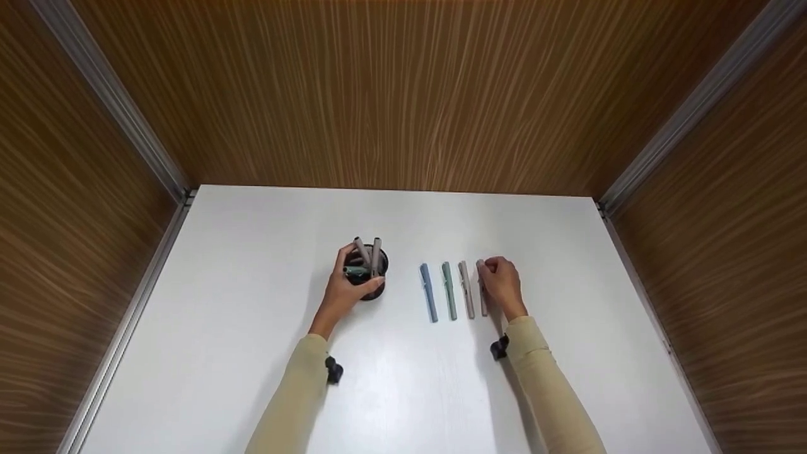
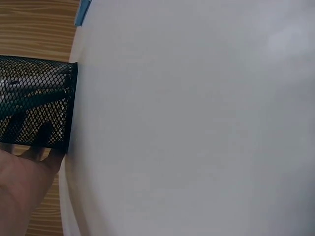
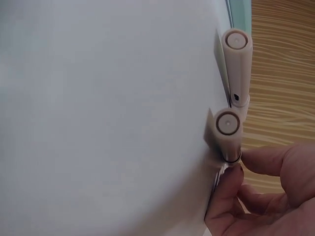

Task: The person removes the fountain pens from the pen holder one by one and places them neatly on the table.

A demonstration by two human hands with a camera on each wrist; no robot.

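With my left hand (image 1: 343, 291) wrapped around the mesh cup (image 1: 369, 277) and my right hand (image 1: 502, 282) pinching the beige pen (image 1: 482, 291), a careless nudge might roll it into the neighbouring pen (image 1: 466, 290).

A black mesh pen cup (image 1: 372, 277) stands upright; the rightmost beige pen (image 1: 482, 290) lies flat beside three others.

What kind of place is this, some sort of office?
Probably a staged desk booth, not a real office: a bare white table boxed in by wood-grain walls, holding only a mesh pen cup and pens.
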